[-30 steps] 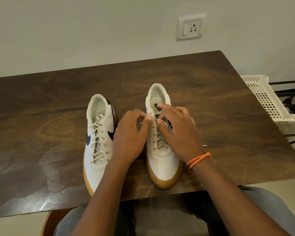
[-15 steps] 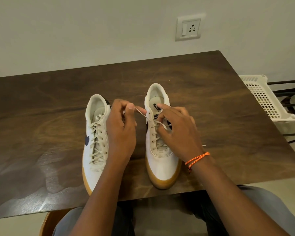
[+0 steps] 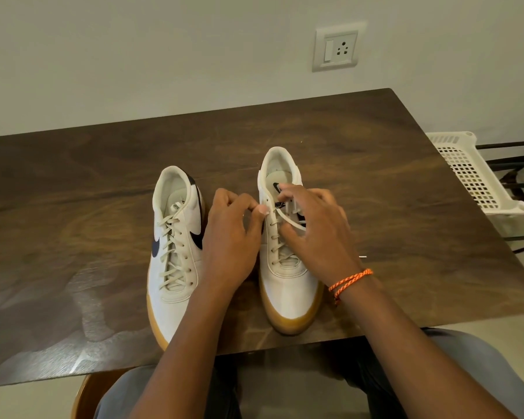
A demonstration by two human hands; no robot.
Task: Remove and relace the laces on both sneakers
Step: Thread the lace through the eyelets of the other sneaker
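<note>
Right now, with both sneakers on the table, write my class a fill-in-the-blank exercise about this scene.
1. Both hands work on the lace of the ____ sneaker.
2. The left sneaker is laced all the way up and lies ____ by either hand.
3. The orange cord bracelet sits on the ____ wrist.
4. The left hand pinches the lace between thumb and ____.

Missing words: right; untouched; right; forefinger

Soft, even indoor light; a pale sheen glares on the table (image 3: 82, 297) at lower left. Wide-angle bending curves the edges; focus is mostly sharp.
</note>
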